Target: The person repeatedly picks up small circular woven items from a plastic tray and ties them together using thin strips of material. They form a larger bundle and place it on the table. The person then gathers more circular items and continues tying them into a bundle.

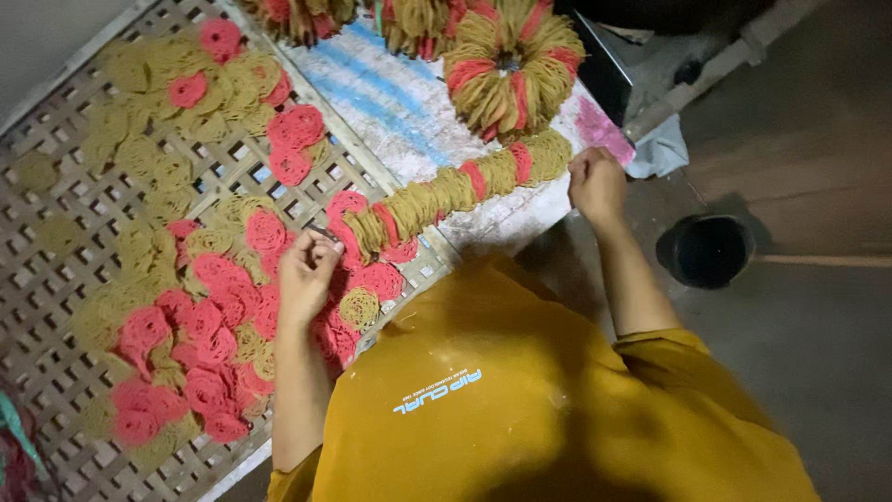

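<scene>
Strand (446,191) of pink and tan discs stretches between both hands, left fingers (311,256) and right fingers (590,172) pinching its ends. Finished bundles (511,65) lie beyond; many loose discs (204,307) wait beside the left fingers.

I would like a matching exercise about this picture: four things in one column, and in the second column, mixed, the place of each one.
Things:
1. left hand
2. right hand
3. black bucket
4. round bundle of pink and tan discs

Places:
A. on the floor, right of the person's right arm
B. at the right end of the long row of stacked discs
C. on the white and blue board, above the row
D. at the left end of the row, over the lattice tray

Pairs: 1-D, 2-B, 3-A, 4-C
</scene>
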A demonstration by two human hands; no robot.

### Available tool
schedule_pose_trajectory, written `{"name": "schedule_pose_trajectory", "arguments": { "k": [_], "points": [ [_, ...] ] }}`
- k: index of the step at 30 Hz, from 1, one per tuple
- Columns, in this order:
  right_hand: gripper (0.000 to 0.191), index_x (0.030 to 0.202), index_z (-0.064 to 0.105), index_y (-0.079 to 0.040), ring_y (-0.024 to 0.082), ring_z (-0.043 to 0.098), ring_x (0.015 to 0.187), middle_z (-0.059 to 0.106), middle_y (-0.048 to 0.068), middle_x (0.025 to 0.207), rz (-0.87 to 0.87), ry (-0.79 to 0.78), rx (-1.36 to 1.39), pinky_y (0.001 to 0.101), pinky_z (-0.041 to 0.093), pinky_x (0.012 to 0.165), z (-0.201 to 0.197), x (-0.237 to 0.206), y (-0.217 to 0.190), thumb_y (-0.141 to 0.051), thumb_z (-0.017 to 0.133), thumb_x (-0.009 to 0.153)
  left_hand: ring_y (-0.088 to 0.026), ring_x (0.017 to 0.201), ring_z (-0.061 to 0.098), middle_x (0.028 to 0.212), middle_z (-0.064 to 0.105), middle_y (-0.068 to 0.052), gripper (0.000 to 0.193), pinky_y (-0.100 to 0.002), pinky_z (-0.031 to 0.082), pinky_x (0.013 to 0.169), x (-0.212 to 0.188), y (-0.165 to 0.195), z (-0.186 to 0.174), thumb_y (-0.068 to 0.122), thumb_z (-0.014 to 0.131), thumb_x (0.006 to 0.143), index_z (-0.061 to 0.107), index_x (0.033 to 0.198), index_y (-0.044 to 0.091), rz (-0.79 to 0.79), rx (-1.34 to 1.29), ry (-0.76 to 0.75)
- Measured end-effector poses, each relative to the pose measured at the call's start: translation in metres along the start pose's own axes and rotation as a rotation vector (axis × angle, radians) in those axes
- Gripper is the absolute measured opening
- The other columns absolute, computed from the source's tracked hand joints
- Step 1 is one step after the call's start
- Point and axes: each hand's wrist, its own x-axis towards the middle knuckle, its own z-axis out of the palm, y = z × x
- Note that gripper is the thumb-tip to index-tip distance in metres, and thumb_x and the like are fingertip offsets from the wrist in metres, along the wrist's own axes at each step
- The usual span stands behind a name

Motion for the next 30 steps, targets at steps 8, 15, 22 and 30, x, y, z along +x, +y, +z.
{"name": "schedule_pose_trajectory", "arguments": {
  "k": [8,15,22,30],
  "points": [
    [0.006,0.106,0.057,-0.003,0.014,0.057,0.108,0.064,0.012,0.123,-0.019,-0.267,0.891,0.0315,0.045,0.103,-0.060,0.038,-0.049,-0.004,0.060,0.111,-0.006,0.081,0.051,0.093,0.058,0.003,0.004,-0.020,0.043,0.074,-0.016,0.021,0.005,0.009,0.064,0.106,0.060,0.106,0.008,0.250,-0.190,0.166],
    [0.010,0.111,0.054,-0.009,0.018,0.066,0.095,0.069,0.014,0.110,0.193,-0.458,1.640,0.0288,0.053,0.088,-0.012,0.063,-0.154,-0.010,0.063,0.106,-0.015,0.088,0.066,0.108,0.070,-0.010,0.015,-0.027,0.054,0.076,-0.070,0.034,-0.073,0.010,0.066,0.104,0.056,0.115,0.010,0.313,-0.539,0.532],
    [0.012,0.114,0.057,-0.002,0.021,0.067,0.095,0.068,0.013,0.105,0.270,-0.528,1.693,0.0322,0.055,0.090,0.129,0.068,-0.212,0.001,0.067,0.108,-0.024,0.112,0.070,0.122,0.067,-0.014,0.031,-0.034,0.058,0.101,-0.091,-0.027,-0.111,-0.001,0.064,0.100,0.060,0.130,0.002,0.239,-0.628,0.844],
    [0.042,0.130,0.060,-0.001,0.022,0.071,0.103,0.071,0.015,0.116,0.289,-0.695,1.625,0.0305,0.057,0.098,0.124,0.085,-0.228,0.006,0.070,0.091,-0.028,0.124,0.067,0.132,0.067,-0.018,0.046,-0.033,0.055,0.107,-0.101,-0.030,-0.113,-0.011,0.060,0.091,0.058,0.136,-0.004,0.313,-0.809,0.729]
  ]
}}
